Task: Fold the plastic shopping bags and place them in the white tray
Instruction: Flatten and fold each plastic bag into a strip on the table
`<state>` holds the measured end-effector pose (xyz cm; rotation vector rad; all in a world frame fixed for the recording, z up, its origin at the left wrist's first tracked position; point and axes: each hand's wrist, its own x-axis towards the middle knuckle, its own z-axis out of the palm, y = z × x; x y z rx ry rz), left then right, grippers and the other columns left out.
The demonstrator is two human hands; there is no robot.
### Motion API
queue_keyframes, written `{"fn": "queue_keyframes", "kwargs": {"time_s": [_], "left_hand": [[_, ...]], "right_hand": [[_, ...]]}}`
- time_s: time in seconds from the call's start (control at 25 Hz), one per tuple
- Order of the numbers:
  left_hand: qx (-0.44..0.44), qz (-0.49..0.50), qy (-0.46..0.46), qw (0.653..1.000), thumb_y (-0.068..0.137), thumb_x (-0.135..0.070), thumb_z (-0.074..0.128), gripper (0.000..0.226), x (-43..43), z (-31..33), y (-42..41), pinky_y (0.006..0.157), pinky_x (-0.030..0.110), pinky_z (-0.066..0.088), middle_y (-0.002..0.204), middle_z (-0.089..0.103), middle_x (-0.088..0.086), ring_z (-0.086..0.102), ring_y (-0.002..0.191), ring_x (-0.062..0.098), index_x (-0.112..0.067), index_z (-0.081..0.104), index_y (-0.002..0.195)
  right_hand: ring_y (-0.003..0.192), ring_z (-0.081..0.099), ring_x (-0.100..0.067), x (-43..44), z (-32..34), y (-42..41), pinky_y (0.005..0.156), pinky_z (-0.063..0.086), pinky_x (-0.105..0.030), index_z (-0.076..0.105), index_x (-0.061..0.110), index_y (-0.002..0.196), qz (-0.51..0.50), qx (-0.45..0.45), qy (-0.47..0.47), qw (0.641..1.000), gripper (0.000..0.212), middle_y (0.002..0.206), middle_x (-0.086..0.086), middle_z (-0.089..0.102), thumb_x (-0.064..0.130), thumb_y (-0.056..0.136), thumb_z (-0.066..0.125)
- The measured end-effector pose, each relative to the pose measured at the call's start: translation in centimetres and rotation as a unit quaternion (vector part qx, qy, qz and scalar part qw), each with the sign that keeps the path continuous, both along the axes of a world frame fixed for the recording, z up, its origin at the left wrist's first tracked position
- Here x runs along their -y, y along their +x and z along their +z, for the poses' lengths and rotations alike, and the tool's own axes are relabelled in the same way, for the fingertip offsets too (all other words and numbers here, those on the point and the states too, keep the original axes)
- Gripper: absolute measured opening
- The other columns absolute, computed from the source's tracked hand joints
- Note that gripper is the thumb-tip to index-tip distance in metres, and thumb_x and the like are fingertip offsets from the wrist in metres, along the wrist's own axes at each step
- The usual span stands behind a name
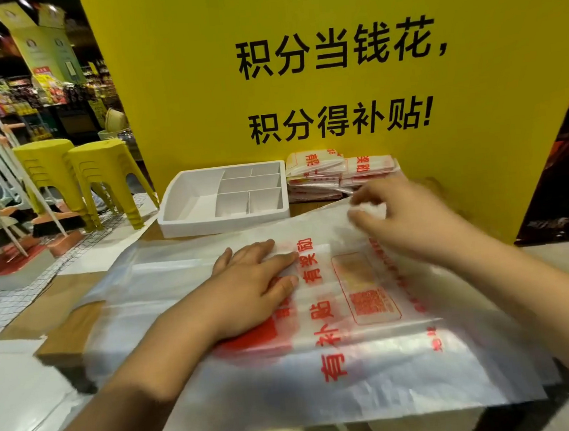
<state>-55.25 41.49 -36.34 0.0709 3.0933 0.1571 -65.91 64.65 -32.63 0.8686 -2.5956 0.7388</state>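
Observation:
A translucent white plastic shopping bag (374, 355) with red print lies spread flat on the table in front of me. My left hand (255, 286) presses flat on its middle with straight fingers. My right hand (403, 218) pinches the bag's far right edge and lifts it slightly; the hand is blurred. The white tray (187, 220) with several compartments stands behind the bag, with nothing in it. To the tray's right sits a pile of folded bags (338, 173) with the same red print.
A tall yellow sign (332, 73) with black characters stands right behind the table. Two stacks of yellow stools (76, 175) and brooms are on the floor at the left. A dark object (568, 173) stands at the right edge.

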Motion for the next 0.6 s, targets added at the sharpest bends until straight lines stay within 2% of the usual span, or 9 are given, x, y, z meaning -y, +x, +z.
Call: {"fn": "queue_keyframes", "kwargs": {"time_s": [0.08, 0.16, 0.28, 0.36, 0.4, 0.48, 0.56, 0.6], "left_hand": [[-0.010, 0.001, 0.005, 1.000, 0.102, -0.058, 0.030, 0.053, 0.3, -0.2, -0.4, 0.124, 0.047, 0.008, 0.165, 0.016, -0.005, 0.014, 0.152, 0.017, -0.046, 0.024, 0.153], [-0.048, 0.000, 0.020, 0.999, 0.099, -0.056, 0.038, 0.055, 0.4, -0.2, -0.8, 0.120, 0.046, 0.024, 0.160, 0.029, -0.003, 0.031, 0.145, 0.022, -0.041, 0.032, 0.151], [-0.212, -0.006, 0.044, 0.976, 0.097, -0.052, 0.046, 0.048, -0.1, 0.8, 1.4, 0.111, 0.041, 0.037, 0.143, 0.049, -0.004, 0.047, 0.132, 0.020, -0.032, 0.051, 0.140], [-0.265, -0.030, 0.112, 0.957, 0.094, -0.059, 0.040, 0.048, -0.4, 0.8, 5.4, 0.109, 0.040, 0.040, 0.135, 0.053, -0.010, 0.049, 0.126, 0.014, -0.034, 0.056, 0.132], [-0.254, -0.042, 0.124, 0.958, 0.091, -0.065, 0.038, 0.052, -0.4, 0.3, 7.7, 0.111, 0.039, 0.037, 0.136, 0.050, -0.013, 0.045, 0.129, 0.011, -0.038, 0.055, 0.132], [-0.195, -0.049, 0.083, 0.976, 0.086, -0.073, 0.045, 0.061, -0.2, -1.5, 11.5, 0.122, 0.036, 0.015, 0.151, 0.033, -0.017, 0.025, 0.143, 0.007, -0.047, 0.042, 0.141], [-0.149, -0.032, 0.028, 0.988, 0.083, -0.068, 0.060, 0.079, 0.5, -3.2, 13.3, 0.122, 0.038, -0.009, 0.162, 0.012, -0.015, 0.003, 0.151, 0.008, -0.052, 0.021, 0.150], [-0.144, -0.027, 0.010, 0.989, 0.084, -0.063, 0.063, 0.085, 0.7, -3.8, 13.5, 0.120, 0.039, -0.016, 0.164, 0.006, -0.013, -0.002, 0.152, 0.010, -0.052, 0.015, 0.152]], "right_hand": [[0.105, 0.051, -0.011, 0.3, -1.3, 5.1, 0.085, 0.035, -0.024, 0.064, 0.024, 0.119, 0.059, 0.017, 0.021, 0.998, 0.028, 0.114, 0.006, 0.059, 0.037, 0.094, 0.058], [0.111, 0.053, -0.013, 0.3, -3.0, 8.3, 0.097, 0.042, -0.031, 0.063, 0.027, 0.120, 0.087, 0.018, 0.032, 0.996, 0.030, 0.118, 0.007, 0.059, 0.042, 0.096, 0.052], [0.116, 0.051, -0.012, 0.6, -4.6, 10.4, 0.104, 0.042, -0.040, 0.061, 0.032, 0.120, 0.079, 0.049, 0.078, 0.993, 0.043, 0.124, 0.011, 0.057, 0.057, 0.096, 0.036], [0.125, 0.048, -0.013, 0.4, -5.1, 10.6, 0.109, 0.038, -0.042, 0.059, 0.034, 0.128, 0.060, 0.045, 0.112, 0.991, 0.054, 0.133, 0.011, 0.054, 0.062, 0.096, 0.026], [0.132, 0.044, -0.014, 0.2, -5.2, 10.5, 0.112, 0.034, -0.042, 0.055, 0.035, 0.134, 0.051, 0.041, 0.130, 0.989, 0.054, 0.141, 0.011, 0.051, 0.061, 0.098, 0.025], [0.145, 0.030, -0.014, 0.1, -5.1, 10.1, 0.120, 0.022, -0.043, 0.045, 0.038, 0.145, 0.027, 0.059, 0.166, 0.984, 0.055, 0.155, 0.011, 0.039, 0.061, 0.100, 0.022], [0.150, 0.019, -0.013, 0.7, -4.9, 10.5, 0.123, 0.011, -0.046, 0.035, 0.039, 0.150, -0.003, 0.075, 0.194, 0.978, 0.057, 0.161, 0.011, 0.028, 0.061, 0.100, 0.019], [0.151, 0.016, -0.013, 1.1, -4.7, 11.0, 0.123, 0.007, -0.047, 0.032, 0.037, 0.152, -0.017, 0.072, 0.198, 0.977, 0.057, 0.163, 0.009, 0.024, 0.060, 0.101, 0.020]]}}
